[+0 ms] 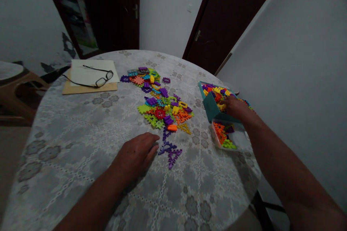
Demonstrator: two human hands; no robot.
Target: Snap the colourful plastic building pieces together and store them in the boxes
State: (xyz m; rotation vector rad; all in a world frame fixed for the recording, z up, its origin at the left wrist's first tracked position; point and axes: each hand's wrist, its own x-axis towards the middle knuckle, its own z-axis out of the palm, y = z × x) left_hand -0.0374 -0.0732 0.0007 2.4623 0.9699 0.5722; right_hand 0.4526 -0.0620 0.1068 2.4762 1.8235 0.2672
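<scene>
My left hand lies on the patterned tablecloth with its thumb apart from its fingers and nothing held. Just beyond its fingertips are a purple triangular toy piece and darker violet pieces. My right hand reaches into a teal box full of colourful interlocking pieces. Its fingers are mostly hidden among them, beside a yellow piece. In mid-table spreads a loose pile of plastic building pieces in red, green, orange, purple and yellow.
A clear plastic tub with orange and green pieces stands in front of the teal box. Eyeglasses rest on white paper over a tan board at the far left. A brown chair is beyond the table's left edge.
</scene>
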